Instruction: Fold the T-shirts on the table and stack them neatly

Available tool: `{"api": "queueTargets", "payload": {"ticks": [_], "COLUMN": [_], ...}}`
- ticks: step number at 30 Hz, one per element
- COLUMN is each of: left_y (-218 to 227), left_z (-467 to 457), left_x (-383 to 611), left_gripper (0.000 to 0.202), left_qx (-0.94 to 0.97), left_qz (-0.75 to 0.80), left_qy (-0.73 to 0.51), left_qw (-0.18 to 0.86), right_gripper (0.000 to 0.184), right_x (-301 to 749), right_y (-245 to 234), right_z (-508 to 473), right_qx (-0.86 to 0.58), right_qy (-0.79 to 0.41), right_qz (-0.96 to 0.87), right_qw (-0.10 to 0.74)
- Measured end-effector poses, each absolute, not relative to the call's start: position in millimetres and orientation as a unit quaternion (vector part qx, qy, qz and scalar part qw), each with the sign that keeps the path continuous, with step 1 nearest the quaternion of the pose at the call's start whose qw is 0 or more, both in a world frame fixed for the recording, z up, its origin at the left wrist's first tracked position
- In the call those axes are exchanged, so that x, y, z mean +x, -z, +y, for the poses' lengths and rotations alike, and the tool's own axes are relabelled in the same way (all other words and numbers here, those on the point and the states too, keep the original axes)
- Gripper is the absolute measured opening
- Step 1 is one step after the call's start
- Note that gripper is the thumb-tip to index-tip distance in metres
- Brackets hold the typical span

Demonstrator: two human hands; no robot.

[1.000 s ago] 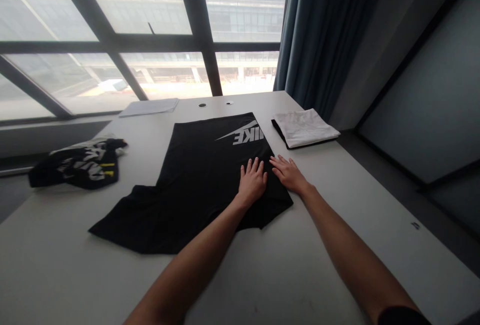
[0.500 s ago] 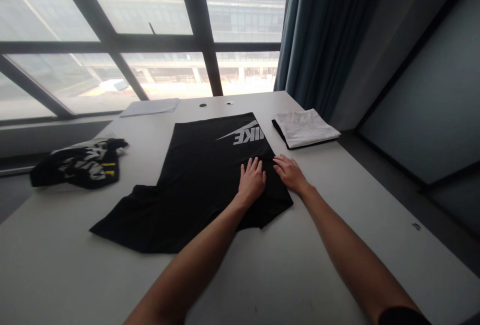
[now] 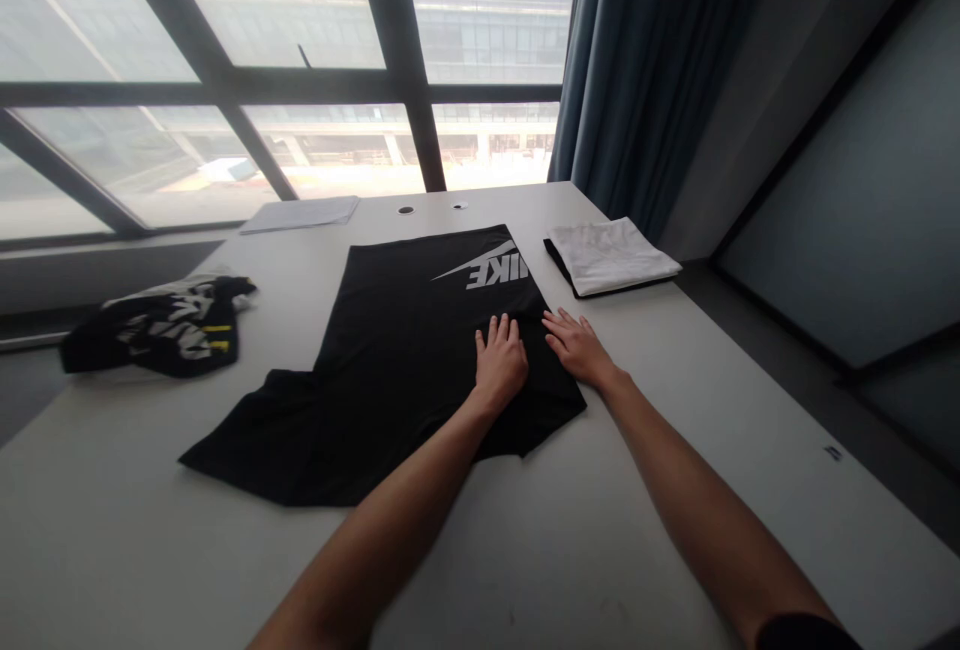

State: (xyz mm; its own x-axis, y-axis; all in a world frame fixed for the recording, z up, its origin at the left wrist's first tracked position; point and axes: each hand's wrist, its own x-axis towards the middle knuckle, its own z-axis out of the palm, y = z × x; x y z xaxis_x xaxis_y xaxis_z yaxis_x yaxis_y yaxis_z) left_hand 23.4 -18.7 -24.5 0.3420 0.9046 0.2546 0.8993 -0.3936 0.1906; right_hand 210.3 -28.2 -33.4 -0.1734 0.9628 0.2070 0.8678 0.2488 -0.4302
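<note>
A black T-shirt (image 3: pixel 397 330) with a white logo lies spread on the pale table (image 3: pixel 675 450), its right side folded in. My left hand (image 3: pixel 499 360) rests flat on the shirt near its right edge, fingers stretched out. Close beside it, my right hand (image 3: pixel 579 348) lies flat at the shirt's right edge, fingers also extended, partly on the table. Neither hand holds anything.
A folded white garment on a black one (image 3: pixel 609 255) sits at the right rear. A crumpled black printed garment (image 3: pixel 161 330) lies at the left edge. A flat grey sheet (image 3: pixel 300 214) lies near the window. A blue curtain (image 3: pixel 645 70) hangs at the back right.
My left hand has slid slightly to the left and a little further away across the shirt. My right hand has barely shifted.
</note>
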Motion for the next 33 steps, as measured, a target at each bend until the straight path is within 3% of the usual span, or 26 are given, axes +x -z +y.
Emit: {"api": "queueTargets", "payload": {"ticks": [8, 19, 27, 33], "left_y": [14.5, 28.5, 29.5, 19.2], "left_z": [-18.0, -14.9, -14.9, -16.6], "left_x": [26.1, 23.1, 22.6, 23.5], "left_gripper": [0.054, 0.061, 0.062, 0.059], "left_qx": [0.871, 0.858, 0.858, 0.856], "left_qz": [0.456, 0.5, 0.501, 0.505], "left_qy": [-0.182, -0.114, -0.109, -0.101], "left_qw": [0.02, 0.032, 0.031, 0.037], "right_gripper": [0.047, 0.049, 0.05, 0.049], "right_x": [211.9, 210.3, 214.4, 210.3], "right_y": [31.9, 29.8, 33.4, 31.1], "right_z": [-27.6, -30.1, -24.8, -28.8], "right_qx": [-0.601, -0.588, -0.603, -0.577], "right_qy": [-0.117, -0.12, -0.119, -0.122], "right_qz": [-0.757, -0.777, -0.73, -0.78], "right_qw": [0.227, 0.188, 0.298, 0.21]}}
